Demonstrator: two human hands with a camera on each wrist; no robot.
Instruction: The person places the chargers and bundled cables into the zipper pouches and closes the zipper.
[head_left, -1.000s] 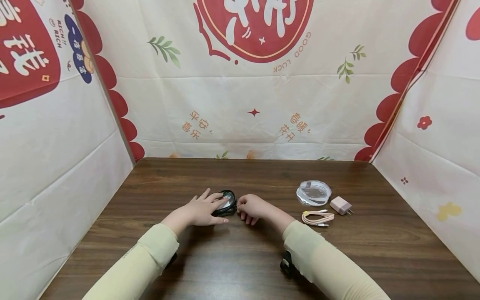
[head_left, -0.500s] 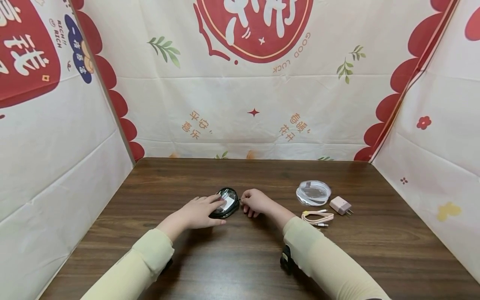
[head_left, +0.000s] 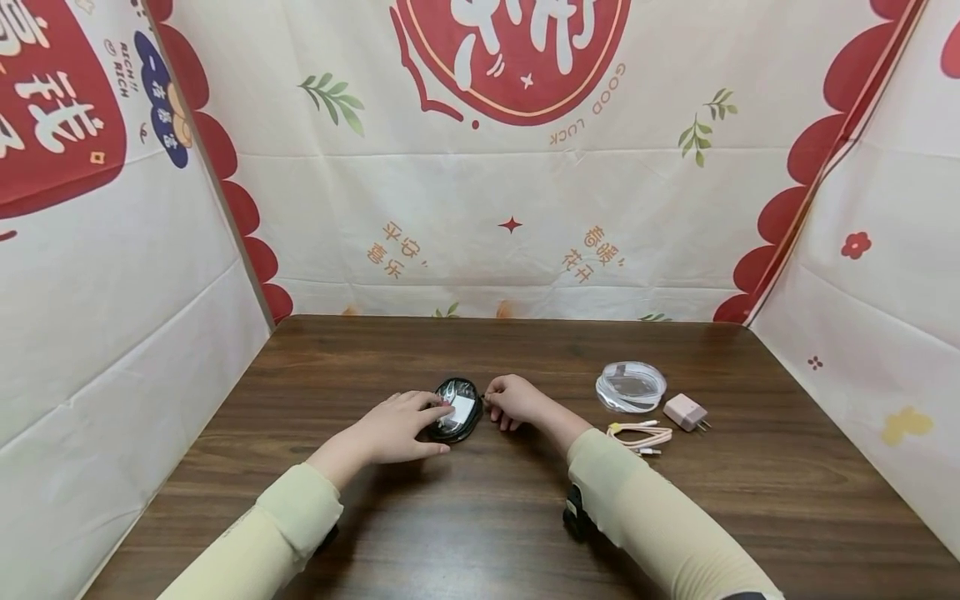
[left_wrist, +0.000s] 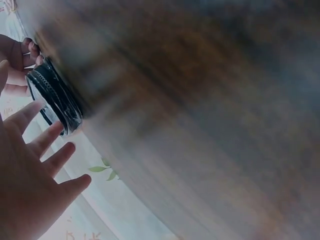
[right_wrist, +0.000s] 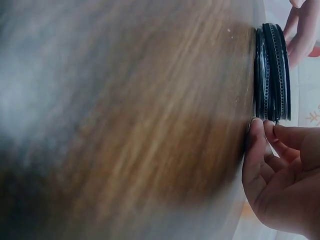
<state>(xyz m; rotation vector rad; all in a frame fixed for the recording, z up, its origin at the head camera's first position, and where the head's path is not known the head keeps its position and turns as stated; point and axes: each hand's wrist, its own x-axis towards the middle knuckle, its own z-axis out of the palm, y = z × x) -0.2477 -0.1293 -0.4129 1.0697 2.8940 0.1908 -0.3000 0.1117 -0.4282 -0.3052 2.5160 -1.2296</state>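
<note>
Sitting mid-scene: round black zip case (head_left: 460,408), looks flat on the table (head_left: 480,517)
Left hand (head_left: 395,427): fingers spread apart, touching the case, probably steadying it
Right hand (head_left: 517,402): thumb and finger pinching what looks like the zipper pull (right_wrist: 277,122)
Off right: white cable coil (head_left: 617,402), pink cable (head_left: 647,429), pink charger (head_left: 683,412), kinda parked out of the way imo

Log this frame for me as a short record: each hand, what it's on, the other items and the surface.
Left hand: left hand, fingers extended, touching the case
Right hand: right hand, pinching what looks like the zipper pull
Handled item: round black zippered case with a clear top
Zipper open or closed: cannot tell
Other items, to the right: round clear packet, pink charger, bundled pink cable
Nearest packet: charger, then cable, both apart from the hands
Surface: wood-grain table
</note>
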